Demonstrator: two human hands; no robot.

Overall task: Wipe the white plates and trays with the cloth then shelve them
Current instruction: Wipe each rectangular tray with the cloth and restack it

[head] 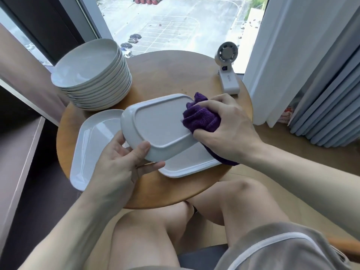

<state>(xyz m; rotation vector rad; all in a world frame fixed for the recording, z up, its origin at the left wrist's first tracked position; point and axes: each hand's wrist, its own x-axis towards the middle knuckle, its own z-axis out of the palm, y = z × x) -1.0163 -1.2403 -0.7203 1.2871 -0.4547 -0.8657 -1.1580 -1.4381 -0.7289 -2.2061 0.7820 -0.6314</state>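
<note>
A white oblong tray is held upside down over the round wooden table, its underside facing me. My left hand grips its near left edge, thumb on the underside. My right hand is shut on a bunched purple cloth, pressed against the tray's right end. Under it, two more white trays lie flat on the table, one at the left and one at the near right. A tall stack of white plates stands at the table's far left.
A small white fan on a stand sits at the table's far right edge. A window is beyond the table, curtains hang at the right, and a dark ledge runs along the left. My bare knees are under the near edge.
</note>
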